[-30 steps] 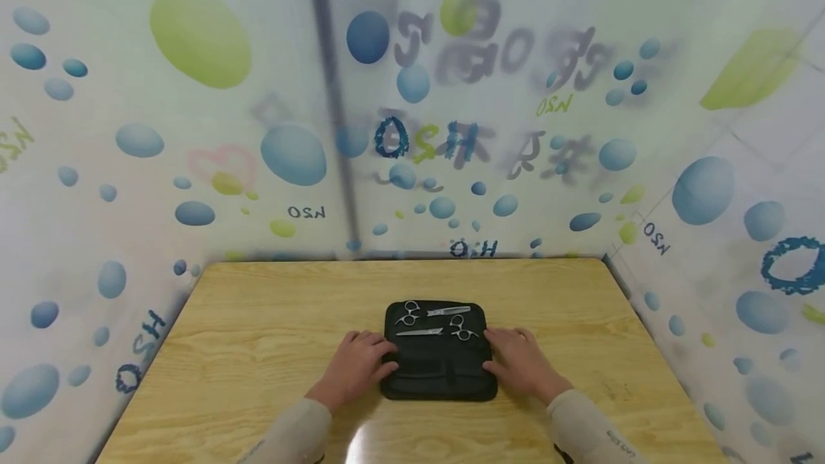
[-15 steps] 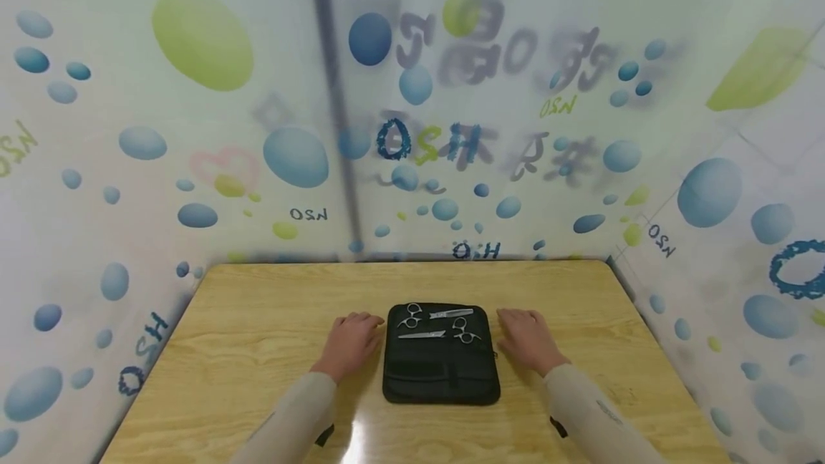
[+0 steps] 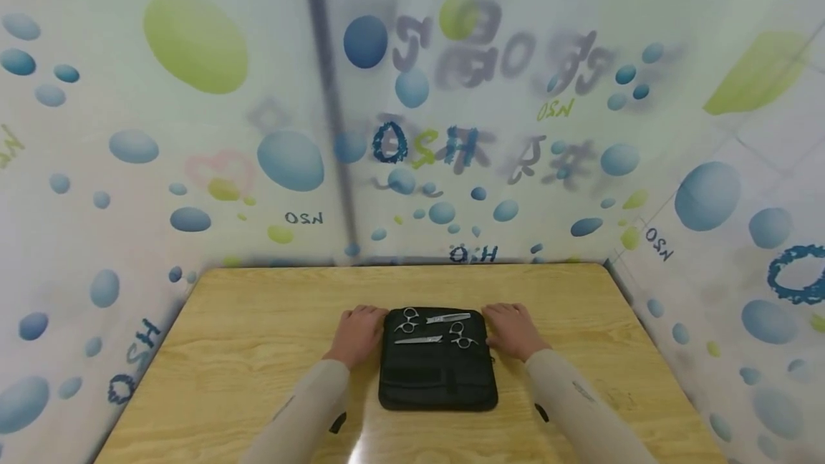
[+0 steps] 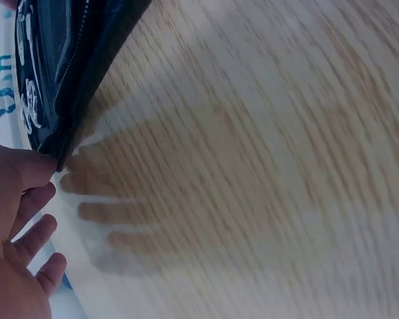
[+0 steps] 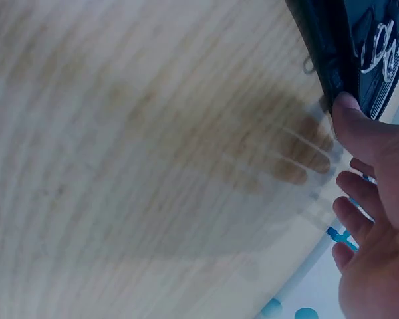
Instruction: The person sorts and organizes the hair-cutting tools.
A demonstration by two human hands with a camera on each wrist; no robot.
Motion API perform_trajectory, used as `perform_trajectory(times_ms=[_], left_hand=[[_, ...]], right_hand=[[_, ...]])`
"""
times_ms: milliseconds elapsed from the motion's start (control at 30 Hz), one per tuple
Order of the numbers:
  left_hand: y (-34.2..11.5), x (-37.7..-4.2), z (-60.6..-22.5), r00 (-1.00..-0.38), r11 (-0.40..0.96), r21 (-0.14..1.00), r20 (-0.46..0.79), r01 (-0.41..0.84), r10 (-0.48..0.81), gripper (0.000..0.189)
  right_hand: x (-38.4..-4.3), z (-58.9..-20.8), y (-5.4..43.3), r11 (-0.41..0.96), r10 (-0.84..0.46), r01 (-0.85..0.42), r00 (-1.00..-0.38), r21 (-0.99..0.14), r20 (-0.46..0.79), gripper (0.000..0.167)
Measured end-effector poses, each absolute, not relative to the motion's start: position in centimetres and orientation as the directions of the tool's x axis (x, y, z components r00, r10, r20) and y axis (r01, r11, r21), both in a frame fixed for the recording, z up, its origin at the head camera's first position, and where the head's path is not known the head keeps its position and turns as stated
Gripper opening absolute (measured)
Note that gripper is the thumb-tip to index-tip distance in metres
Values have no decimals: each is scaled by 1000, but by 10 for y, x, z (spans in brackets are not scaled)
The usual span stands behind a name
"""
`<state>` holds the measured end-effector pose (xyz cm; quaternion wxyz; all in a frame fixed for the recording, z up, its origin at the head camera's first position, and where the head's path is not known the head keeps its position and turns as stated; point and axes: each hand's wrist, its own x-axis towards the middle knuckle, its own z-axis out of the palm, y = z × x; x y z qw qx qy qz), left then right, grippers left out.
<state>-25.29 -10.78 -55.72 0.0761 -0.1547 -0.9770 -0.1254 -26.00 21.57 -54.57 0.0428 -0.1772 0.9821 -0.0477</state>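
A black scissors case [image 3: 438, 396] lies opened flat on the table in the head view. Two pairs of silver hairdressing scissors sit in its far half, one with toothed thinning blades [image 3: 449, 318] and one with plain blades [image 3: 417, 340]. At the far left corner, my left hand [image 3: 357, 335] pinches the case; in the left wrist view the thumb [image 4: 36, 167] lies right on the corner, other fingers spread. My right hand [image 3: 514, 331] grips the far right corner, its thumb [image 5: 349, 113] on the case edge in the right wrist view, the index finger mostly hidden.
The wooden table [image 3: 271, 306] has a patterned curtain [image 3: 258, 92] rising behind it and at both sides. A small zip pull [image 5: 308, 65] hangs at the case's right edge.
Both hands were at the case's sides, then came off and stood apart from it. Now they have closed in again and hold its far corners. The scissors stay in place.
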Motion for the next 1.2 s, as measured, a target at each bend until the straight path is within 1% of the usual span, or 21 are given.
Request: perform_trajectory(times_ms=[100,167,333,533,700,900,1100,1200], left_hand=[[-105,-254,-558,-952,925,236,142,298,271,31],[-103,-255,-558,-951,920,243,124,306,284,34],[-100,-256,-556,-945,907,264,104,328,311,37],[-99,-258,-555,-947,897,305,73,321,314,38],[-99,-259,-556,-947,895,311,64,320,316,39],[-101,-261,-558,-950,899,309,58,311,308,40],[-102,-264,-559,-950,894,321,83,312,301,41],[-102,-265,-558,-955,897,330,72,296,289,42]], right_hand=[[-262,-544,213,930,-362,-353,-928,-100,-92,60],[-263,-543,211,931,-362,-353,-926,-88,-107,61],[-265,-539,204,938,-347,-342,-927,-59,-145,63],[-269,-539,199,945,-328,-323,-930,-56,-164,61],[-272,-542,197,949,-314,-306,-940,-79,-135,59],[-273,-543,196,954,-291,-279,-949,-111,-119,59],[-272,-545,197,953,-286,-273,-954,-134,-89,58],[-272,-546,198,950,-289,-278,-956,-140,-60,57]])
